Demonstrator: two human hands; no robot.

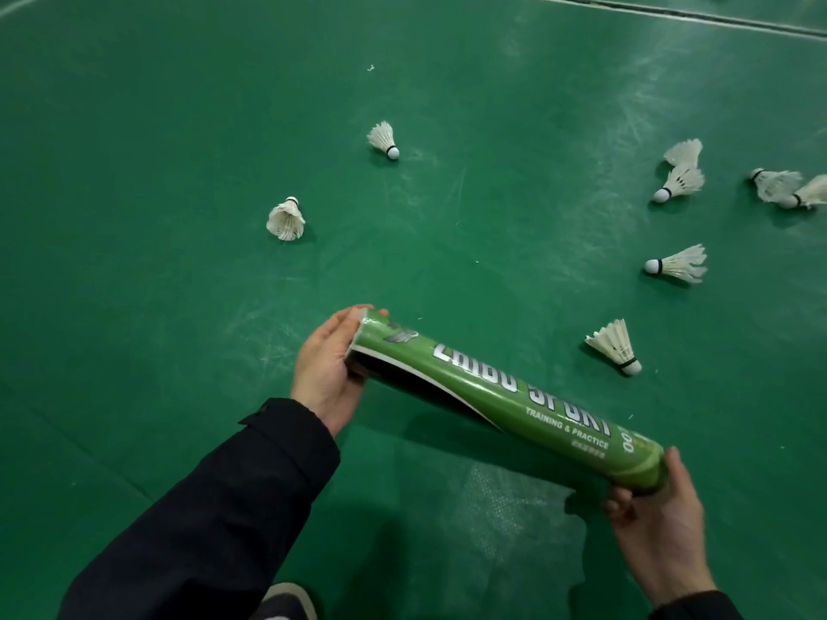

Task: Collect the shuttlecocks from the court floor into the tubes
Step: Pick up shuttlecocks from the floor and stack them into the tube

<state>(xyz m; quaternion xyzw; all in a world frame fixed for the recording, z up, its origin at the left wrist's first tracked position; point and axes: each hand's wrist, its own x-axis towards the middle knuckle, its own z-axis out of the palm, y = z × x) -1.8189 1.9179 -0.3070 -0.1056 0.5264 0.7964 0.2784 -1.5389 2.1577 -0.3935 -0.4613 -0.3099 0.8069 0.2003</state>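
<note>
A long green shuttlecock tube [514,396] with white lettering lies slanted between my hands, above the floor. My left hand [329,369] cups its upper-left end, fingers curled over the rim. My right hand [658,516] grips the lower-right end from below. A split or peeled strip runs along the tube's underside. White feather shuttlecocks lie on the green court floor: one [615,346] just right of the tube, one [678,264] farther right, one [286,219] at the upper left, one [383,138] at the centre top. A cluster of several [682,181] sits at the far right.
The green court floor [179,172] stretches all around, scuffed in places. A white boundary line [671,13] runs across the top right. The toe of a shoe [286,601] shows at the bottom edge.
</note>
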